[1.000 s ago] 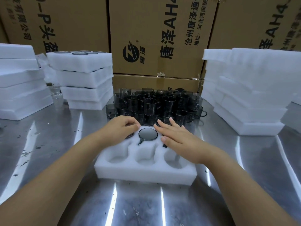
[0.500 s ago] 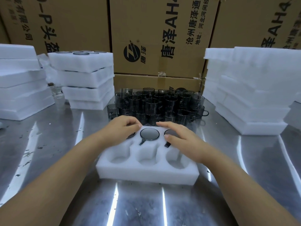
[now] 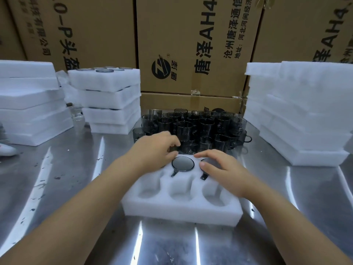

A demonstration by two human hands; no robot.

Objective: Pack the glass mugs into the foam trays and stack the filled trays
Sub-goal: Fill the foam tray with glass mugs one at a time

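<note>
Left hand: my left hand sits at the far-left corner of the foam tray, fingers curled, thumb and forefinger pinching the dark edge of the left mug. My palm hides the rest of that mug.
Right hand: my right hand lies almost flat, fingers straight and loose, resting on the right mug in the far-right pocket. Only its handle shows.
Middle mug: the middle mug is seated in the far-middle pocket between my hands, round dark face up, handle towards me.
Foam tray: white, six pockets, on the steel table directly before me. The three near pockets show bare foam.
Loose mugs: the loose mugs are dark glass, crowded together just beyond the tray.
Filled trays: the filled trays are stacked at the rear left, with rims showing on top.
Foam stacks: one foam stack stands on the right and another foam pile on the far left.
Backdrop: cardboard boxes with printed lettering.
</note>
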